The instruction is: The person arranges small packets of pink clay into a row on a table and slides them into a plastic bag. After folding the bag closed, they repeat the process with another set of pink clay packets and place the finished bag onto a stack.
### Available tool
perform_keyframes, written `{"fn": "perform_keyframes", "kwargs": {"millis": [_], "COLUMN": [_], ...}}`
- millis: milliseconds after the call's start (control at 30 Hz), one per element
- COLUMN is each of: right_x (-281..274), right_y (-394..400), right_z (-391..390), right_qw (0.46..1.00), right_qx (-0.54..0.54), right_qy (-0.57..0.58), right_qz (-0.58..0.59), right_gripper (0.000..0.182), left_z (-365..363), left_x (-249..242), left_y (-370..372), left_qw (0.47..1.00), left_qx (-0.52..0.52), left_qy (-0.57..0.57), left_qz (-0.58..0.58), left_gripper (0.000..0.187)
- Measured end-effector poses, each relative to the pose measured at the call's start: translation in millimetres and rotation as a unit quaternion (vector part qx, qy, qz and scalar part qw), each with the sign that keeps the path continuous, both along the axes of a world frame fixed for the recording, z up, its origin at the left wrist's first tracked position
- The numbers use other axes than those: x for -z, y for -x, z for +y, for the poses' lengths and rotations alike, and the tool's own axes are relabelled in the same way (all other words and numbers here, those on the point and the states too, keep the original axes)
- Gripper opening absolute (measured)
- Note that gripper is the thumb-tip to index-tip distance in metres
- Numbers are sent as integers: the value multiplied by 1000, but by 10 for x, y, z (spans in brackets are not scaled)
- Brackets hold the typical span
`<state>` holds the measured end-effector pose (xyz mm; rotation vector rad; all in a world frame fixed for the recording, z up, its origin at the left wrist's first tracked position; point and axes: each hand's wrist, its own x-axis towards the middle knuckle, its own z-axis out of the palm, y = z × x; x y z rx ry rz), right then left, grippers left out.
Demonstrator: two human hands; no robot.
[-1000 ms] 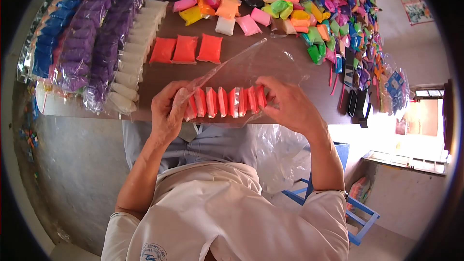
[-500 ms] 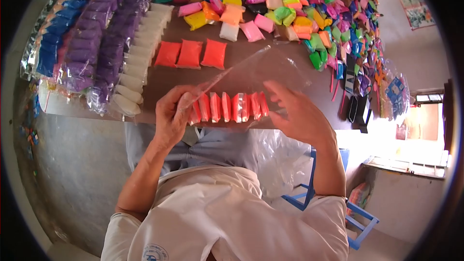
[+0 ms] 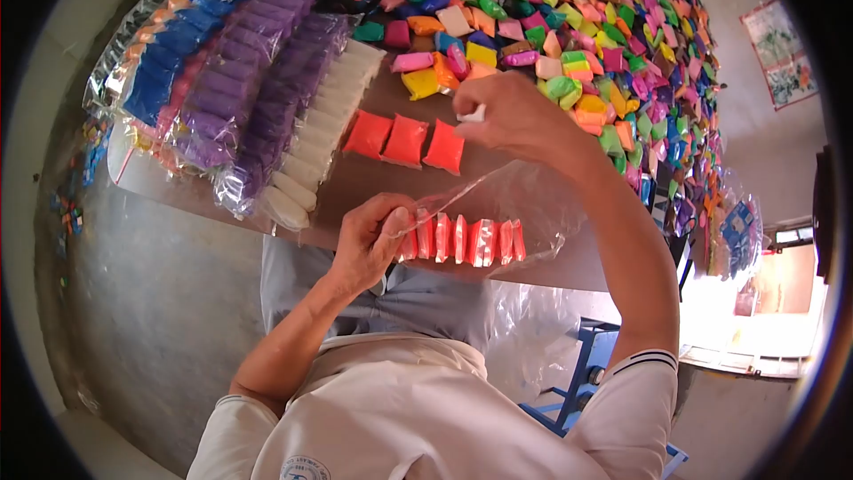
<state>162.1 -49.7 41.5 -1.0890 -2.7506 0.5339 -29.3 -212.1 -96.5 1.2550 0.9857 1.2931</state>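
My left hand (image 3: 373, 236) pinches the edge of a clear plastic bag (image 3: 542, 204) near the table's front edge. Inside the bag, several red packets (image 3: 460, 238) stand on edge in a row. Beyond the bag, my right hand (image 3: 502, 111) is closed on a small white packet (image 3: 473, 114), mostly covered by the fingers, at the near side of the coloured pile. Three red packets (image 3: 405, 140) lie side by side on the brown table (image 3: 355, 180), between my left hand and the pile.
A large pile of multicoloured packets (image 3: 613, 58) covers the back and right of the table. Bagged rows of white (image 3: 324, 116), purple (image 3: 235, 80) and blue packets (image 3: 182, 49) lie at the left. A blue stool (image 3: 591, 364) stands below the table's right side.
My right hand has left the bag's opening, reached forward to the pile and closed on the white packet. My left hand still holds the bag. The whole view has shifted and tilted.
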Motion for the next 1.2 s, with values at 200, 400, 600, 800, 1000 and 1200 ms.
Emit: {"fn": "perform_keyframes", "kwargs": {"millis": [200, 400, 600, 800, 1000, 1200], "right_x": [394, 404, 361, 465, 480, 549], "right_y": [307, 351, 350, 273, 195, 192], "right_z": [77, 120, 0, -47, -9, -86], "right_qw": [974, 966, 976, 967, 975, 972], "right_qx": [-33, -28, -31, -64, -53, -70], "right_qy": [22, 34, 30, -16, -23, -64], "right_qz": [-222, -254, -211, -248, -214, -214], "right_gripper": [47, 59, 57, 55, 52, 46], "left_z": [3, 12, 18, 15, 9, 19], "left_x": [4, 4, 5, -1, 4, 8], "left_y": [24, 41, 61, 66, 69, 67], "left_qw": [1000, 997, 998, 998, 997, 996], "left_qx": [6, -14, -6, 5, 2, -3], "left_qy": [8, -53, -43, -48, -57, -69], "left_qz": [8, 45, 36, 49, 56, 57], "left_gripper": [24, 18, 17, 26, 24, 26]}}
